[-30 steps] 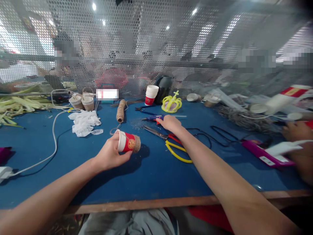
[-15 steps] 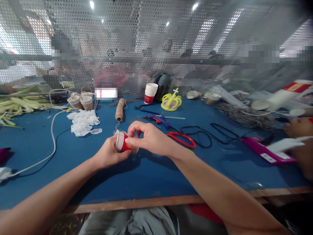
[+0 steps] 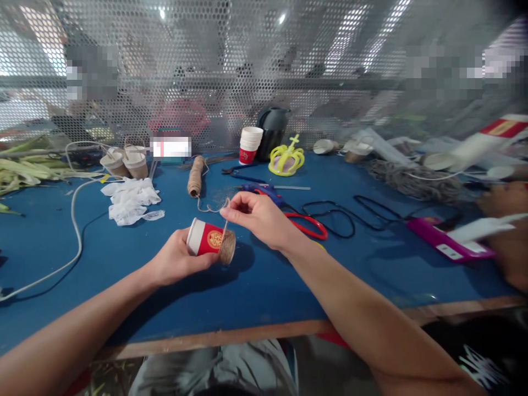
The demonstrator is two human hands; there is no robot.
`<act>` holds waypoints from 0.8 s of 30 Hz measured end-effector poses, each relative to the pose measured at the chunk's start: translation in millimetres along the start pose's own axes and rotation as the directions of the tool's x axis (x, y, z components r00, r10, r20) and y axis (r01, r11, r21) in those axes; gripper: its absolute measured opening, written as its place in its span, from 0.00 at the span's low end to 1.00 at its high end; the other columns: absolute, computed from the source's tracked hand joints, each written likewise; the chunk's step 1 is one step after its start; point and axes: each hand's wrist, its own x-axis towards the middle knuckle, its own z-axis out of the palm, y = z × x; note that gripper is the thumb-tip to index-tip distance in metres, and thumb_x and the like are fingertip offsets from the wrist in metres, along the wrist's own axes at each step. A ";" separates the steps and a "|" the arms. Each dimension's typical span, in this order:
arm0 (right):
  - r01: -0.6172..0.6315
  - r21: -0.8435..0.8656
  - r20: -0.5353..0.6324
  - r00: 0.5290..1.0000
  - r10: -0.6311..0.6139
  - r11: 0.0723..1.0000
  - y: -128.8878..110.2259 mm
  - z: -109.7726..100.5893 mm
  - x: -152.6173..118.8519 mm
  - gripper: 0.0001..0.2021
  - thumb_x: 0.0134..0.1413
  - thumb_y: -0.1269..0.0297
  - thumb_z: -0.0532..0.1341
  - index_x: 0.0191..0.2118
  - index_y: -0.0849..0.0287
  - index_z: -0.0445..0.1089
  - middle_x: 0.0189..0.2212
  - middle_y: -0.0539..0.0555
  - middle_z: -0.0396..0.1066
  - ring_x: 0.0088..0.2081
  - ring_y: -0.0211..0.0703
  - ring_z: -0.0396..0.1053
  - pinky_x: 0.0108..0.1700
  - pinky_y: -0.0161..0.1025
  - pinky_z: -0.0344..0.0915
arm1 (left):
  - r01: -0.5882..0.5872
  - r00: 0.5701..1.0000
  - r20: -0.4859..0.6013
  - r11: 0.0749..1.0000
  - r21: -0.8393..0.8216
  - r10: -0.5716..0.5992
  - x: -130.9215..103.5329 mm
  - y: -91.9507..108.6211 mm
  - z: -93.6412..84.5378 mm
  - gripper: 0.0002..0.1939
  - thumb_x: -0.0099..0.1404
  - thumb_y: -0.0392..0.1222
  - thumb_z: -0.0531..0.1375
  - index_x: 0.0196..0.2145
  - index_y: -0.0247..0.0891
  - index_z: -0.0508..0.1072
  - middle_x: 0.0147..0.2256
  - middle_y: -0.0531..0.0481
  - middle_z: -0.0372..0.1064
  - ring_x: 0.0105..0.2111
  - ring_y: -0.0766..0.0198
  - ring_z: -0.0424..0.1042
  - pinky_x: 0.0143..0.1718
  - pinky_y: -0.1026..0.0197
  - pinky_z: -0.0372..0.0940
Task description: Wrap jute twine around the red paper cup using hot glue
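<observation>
Two bare hands wind twine around a red paper cup above a blue tabletop.

The left hand (image 3: 175, 258) grips one cup (image 3: 210, 242) sideways, fingers curled around its white rim end, over the tabletop's (image 3: 256, 297) middle near the front edge. Its other end is wrapped in twine. The right hand (image 3: 258, 217), arm stretched forward, pinches one strand of twine (image 3: 225, 225) just above the cup, thumb and forefinger closed. That strand runs to one spool (image 3: 194, 176) near the back edge. One pair of red scissors (image 3: 307, 224) lies right of the hands. One stack of cups (image 3: 249, 145) and one yellow crown (image 3: 286, 159) stand at the back.
</observation>
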 end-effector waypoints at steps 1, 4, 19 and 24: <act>0.000 -0.002 0.004 1.000 0.000 1.000 0.5 0.2 -0.3 0.12 0.43 0.57 0.60 0.23 0.61 0.61 0.22 0.47 0.61 0.25 0.32 0.58 0.29 0.34 0.57 | 0.001 1.000 0.006 1.000 0.005 -0.001 -0.5 0.4 0.6 0.11 0.45 0.39 0.63 0.23 0.32 0.65 0.18 0.57 0.60 0.18 0.74 0.56 0.19 0.69 0.55; -0.004 -0.010 0.015 1.000 0.004 1.000 1.9 0.9 -1.0 0.12 0.44 0.57 0.59 0.23 0.61 0.61 0.21 0.47 0.61 0.24 0.32 0.57 0.28 0.34 0.57 | -0.003 1.000 0.017 1.000 0.014 0.003 -2.2 2.1 2.1 0.10 0.45 0.38 0.63 0.23 0.33 0.64 0.18 0.57 0.59 0.18 0.74 0.55 0.19 0.69 0.55; -0.074 -0.082 0.032 0.997 0.077 0.994 2.9 1.6 -3.4 0.12 0.44 0.58 0.59 0.22 0.61 0.60 0.19 0.46 0.59 0.22 0.32 0.55 0.26 0.34 0.54 | -0.026 0.999 0.045 0.999 0.037 0.024 -4.4 1.9 0.4 0.11 0.48 0.41 0.62 0.25 0.34 0.64 0.19 0.56 0.60 0.18 0.73 0.56 0.19 0.69 0.56; -0.085 -0.092 0.047 0.995 0.090 0.992 3.2 3.1 -4.0 0.12 0.44 0.58 0.59 0.22 0.61 0.60 0.19 0.46 0.58 0.22 0.31 0.54 0.25 0.33 0.53 | -0.043 0.998 0.056 0.999 0.032 0.041 -5.2 -0.4 -1.4 0.10 0.49 0.40 0.62 0.25 0.34 0.64 0.19 0.56 0.60 0.18 0.74 0.55 0.19 0.69 0.55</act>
